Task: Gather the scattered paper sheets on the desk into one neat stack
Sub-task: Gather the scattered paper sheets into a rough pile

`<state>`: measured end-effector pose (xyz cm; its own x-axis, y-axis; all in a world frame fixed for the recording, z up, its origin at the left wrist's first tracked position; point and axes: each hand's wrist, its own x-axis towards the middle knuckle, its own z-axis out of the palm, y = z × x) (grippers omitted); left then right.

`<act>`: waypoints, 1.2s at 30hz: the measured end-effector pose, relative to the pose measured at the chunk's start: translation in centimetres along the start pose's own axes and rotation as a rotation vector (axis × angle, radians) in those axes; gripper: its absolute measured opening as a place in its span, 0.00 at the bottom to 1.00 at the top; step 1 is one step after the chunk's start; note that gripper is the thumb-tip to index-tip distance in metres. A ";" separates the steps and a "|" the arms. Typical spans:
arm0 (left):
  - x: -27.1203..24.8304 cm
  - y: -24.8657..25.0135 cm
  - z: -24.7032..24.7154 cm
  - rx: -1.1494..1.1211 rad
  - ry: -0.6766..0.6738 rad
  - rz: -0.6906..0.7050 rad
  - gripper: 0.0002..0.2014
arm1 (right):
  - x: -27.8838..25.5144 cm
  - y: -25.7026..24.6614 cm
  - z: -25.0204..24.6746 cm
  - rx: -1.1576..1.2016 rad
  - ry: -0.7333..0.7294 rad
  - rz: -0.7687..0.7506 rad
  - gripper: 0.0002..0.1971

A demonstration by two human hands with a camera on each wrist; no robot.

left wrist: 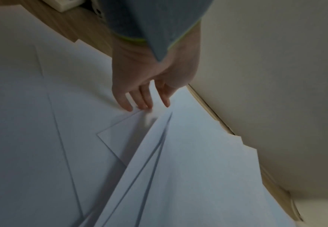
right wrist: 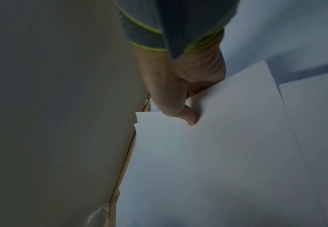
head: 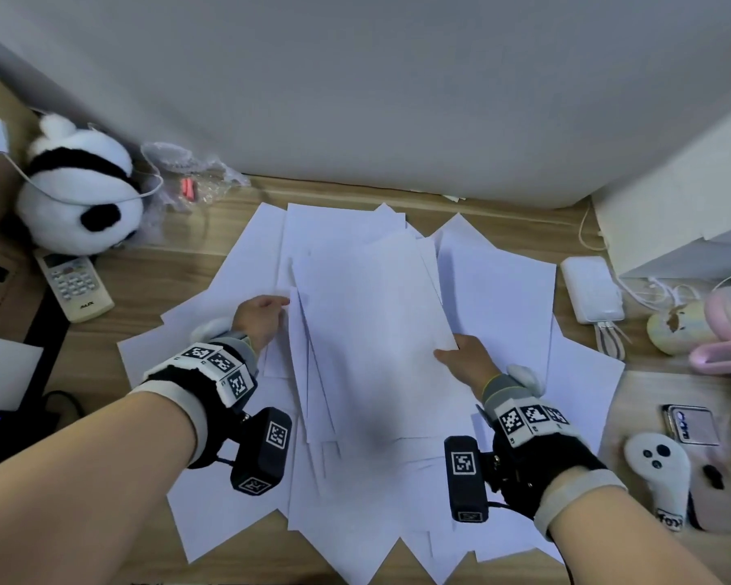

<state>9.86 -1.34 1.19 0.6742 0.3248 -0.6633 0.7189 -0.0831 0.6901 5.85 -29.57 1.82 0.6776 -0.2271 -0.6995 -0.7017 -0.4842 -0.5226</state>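
Many white paper sheets [head: 499, 289] lie fanned and overlapping across the wooden desk [head: 153, 280]. A loose bundle of sheets [head: 372, 331] is raised in the middle. My right hand [head: 461, 356] pinches the bundle's right edge, thumb on top [right wrist: 190, 118], fingers hidden beneath the paper [right wrist: 227, 138]. My left hand [head: 262, 314] sits at the bundle's left edge with straight fingers [left wrist: 139, 99] touching the sheets [left wrist: 188, 153] lying there.
A panda plush [head: 77, 192] and a remote control [head: 74, 287] sit at the left. A power bank [head: 593, 289] with cables, pink and yellow items [head: 693, 327], a white controller [head: 659, 475] and a phone [head: 693, 424] crowd the right. The wall [head: 355, 99] closes the back.
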 end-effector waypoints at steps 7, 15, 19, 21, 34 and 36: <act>0.0 0.0 -0.3 0.166 -0.058 -0.129 0.06 | -0.1 1.8 -0.1 0.214 0.097 0.051 0.16; -1.0 -0.6 -1.0 0.471 -0.233 -0.165 0.16 | -0.5 1.8 -0.3 0.261 0.143 -0.029 0.20; -2.4 -0.5 -1.6 0.521 -0.388 -0.289 0.10 | -0.6 1.3 0.0 0.302 0.089 -0.010 0.20; -3.1 -0.5 -1.6 0.561 -0.488 -0.321 0.08 | -0.5 1.2 0.5 0.305 0.056 -0.003 0.19; -3.3 -0.6 -0.4 0.423 -0.185 -0.268 0.10 | -0.7 2.4 1.6 0.224 0.133 0.055 0.21; -2.8 -1.0 -0.5 0.411 -0.201 -0.306 0.11 | -0.9 3.3 1.1 0.217 0.146 0.075 0.20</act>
<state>7.18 -1.72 2.56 0.4139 0.2093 -0.8859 0.8669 -0.3875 0.3135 2.68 -29.98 0.21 0.6356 -0.3825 -0.6706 -0.7711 -0.2727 -0.5753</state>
